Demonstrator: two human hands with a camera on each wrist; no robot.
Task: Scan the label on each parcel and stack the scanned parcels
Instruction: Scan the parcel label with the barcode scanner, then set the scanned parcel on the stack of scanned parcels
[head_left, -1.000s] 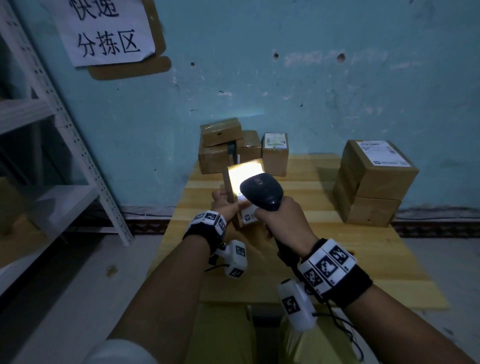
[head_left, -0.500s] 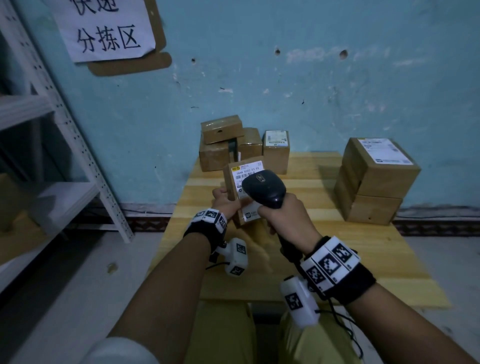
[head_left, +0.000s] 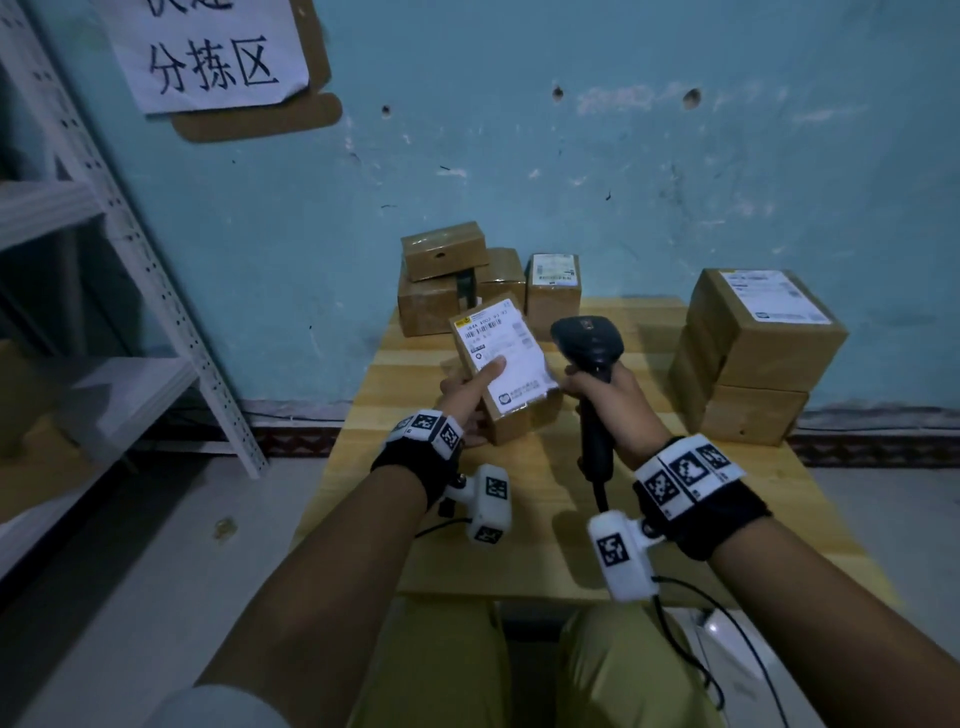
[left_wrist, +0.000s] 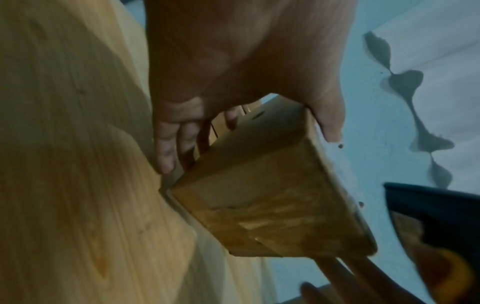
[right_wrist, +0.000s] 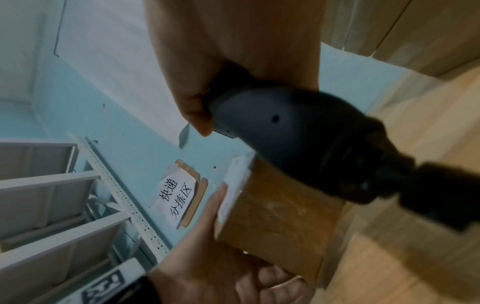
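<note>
My left hand (head_left: 470, 397) grips a small brown parcel (head_left: 501, 364) above the wooden table (head_left: 545, 519), thumb lying on its white label, which faces up toward me. In the left wrist view the fingers (left_wrist: 166, 152) wrap under the parcel (left_wrist: 272, 197). My right hand (head_left: 608, 400) grips the handle of a black barcode scanner (head_left: 589, 343), held upright just right of the parcel, its head clear of the label. The right wrist view shows the scanner (right_wrist: 298, 133) above the parcel (right_wrist: 280, 222). No scan light shows.
Several small brown parcels (head_left: 457, 280) sit piled at the table's back left against the blue wall. Two larger boxes (head_left: 753, 353) are stacked at the back right. A white metal shelf rack (head_left: 130, 260) stands to the left. A paper sign (head_left: 208, 52) hangs on the wall.
The scanner's bright light on the label has gone out. My right hand has drawn the scanner away to the right, uncovering the label, and my left hand has tilted the parcel back.
</note>
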